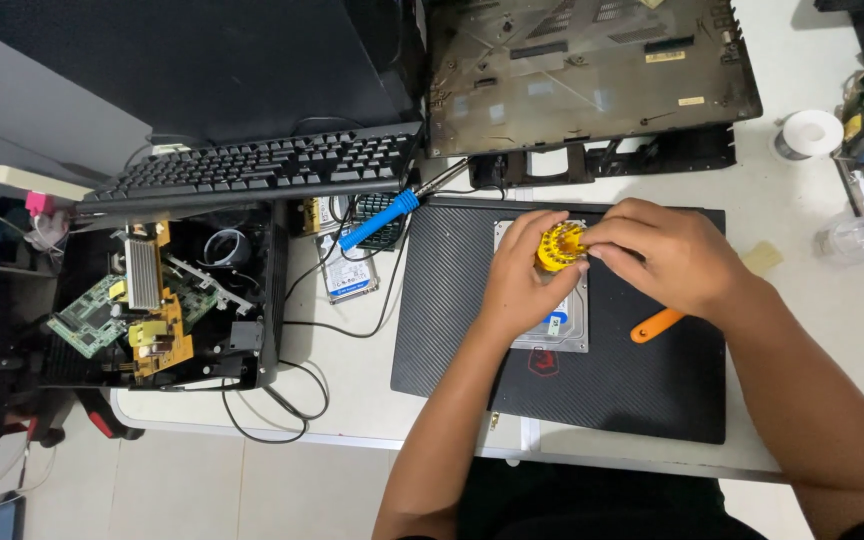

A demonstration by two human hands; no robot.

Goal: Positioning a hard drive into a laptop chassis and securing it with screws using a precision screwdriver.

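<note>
Standing on the white counter (832,250), largest first: a black laptop base panel (592,70), lying stripped open at the far edge; a black carbon-pattern mat (452,330), lying in front of the person; a black keyboard (252,170), resting tilted on an open black case (267,290) that is showing green and yellow circuit boards (122,310) and loose cables.

Sitting on the mat, under both hands: a silver hard drive (562,335), lying flat with its label up, mostly covered by the hands.

Working over the drive: the left hand (517,285), curling its fingers around the left side of a round yellow bit holder (560,247); the right hand (667,255), closing its fingertips on the holder's right edge from above. The holder is being held between the two hands, just above the far end of the drive. Whether a bit is being pulled out cannot be told.

Lying nearby: an orange screwdriver handle (657,325) on the mat, just under the right wrist and untouched; a blue-handled soldering iron (382,218), leaning near a second, smaller drive (350,278); a roll of white tape (810,133) at the right.

Judging progress: the drive's cover is looking still in place, no screws are showing loose on the mat, so the opening work seems barely begun, with tool selection under way.
</note>
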